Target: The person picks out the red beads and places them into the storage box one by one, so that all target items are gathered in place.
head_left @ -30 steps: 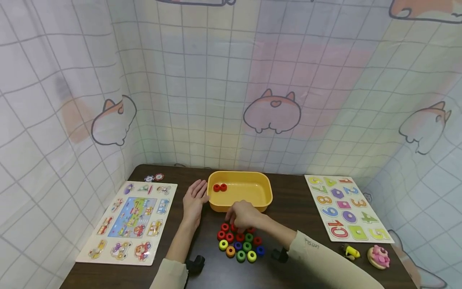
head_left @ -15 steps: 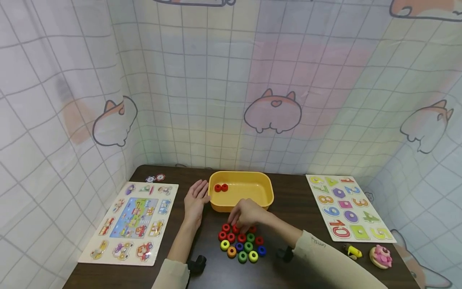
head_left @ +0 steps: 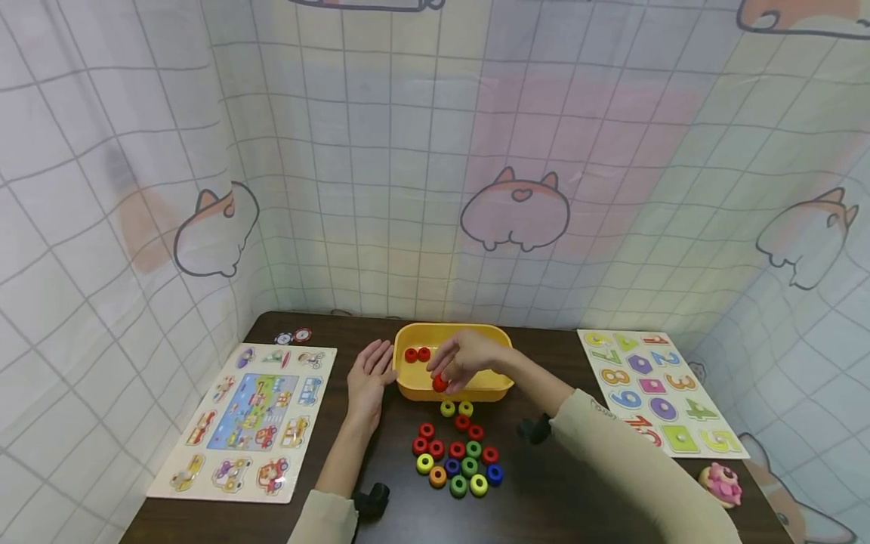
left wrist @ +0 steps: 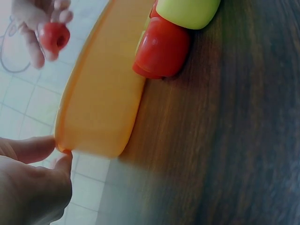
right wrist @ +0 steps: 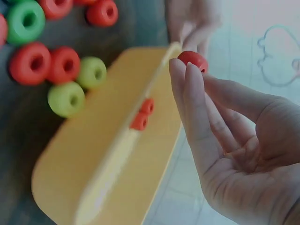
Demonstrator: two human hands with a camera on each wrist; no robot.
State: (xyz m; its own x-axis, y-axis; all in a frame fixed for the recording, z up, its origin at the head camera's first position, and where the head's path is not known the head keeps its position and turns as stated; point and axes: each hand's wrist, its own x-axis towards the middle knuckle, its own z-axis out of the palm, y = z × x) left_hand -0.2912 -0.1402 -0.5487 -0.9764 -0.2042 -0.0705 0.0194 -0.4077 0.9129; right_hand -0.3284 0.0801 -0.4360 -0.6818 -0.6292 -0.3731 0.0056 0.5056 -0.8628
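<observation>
My right hand point(head_left: 469, 357) pinches a red bead point(head_left: 439, 384) between thumb and fingertips, up over the near side of the yellow plastic tray point(head_left: 492, 384). In the right wrist view the bead's hole faces partly down. At the tray's left end, my left hand point(head_left: 367, 384) holds the rim between thumb and finger point(left wrist: 30, 149), its other fingers stretched out. Two red beads point(right wrist: 142, 114) lie inside the tray at the left. Just in front stand two yellow beads point(head_left: 457, 409), with several red, green, blue, yellow and orange beads point(head_left: 454, 457) grouped nearer me.
A picture puzzle board point(head_left: 245, 423) lies on the left of the dark table point(head_left: 544, 491), with two poker chips point(head_left: 293, 336) behind it. On the right are a number puzzle board point(head_left: 652, 389) and a pink toy point(head_left: 722, 483). A patterned curtain point(head_left: 435, 189) surrounds the table.
My right hand has risen from the bead group to the tray with a red bead, uncovering the two yellow beads and a red one. My left hand has stayed at the tray's end.
</observation>
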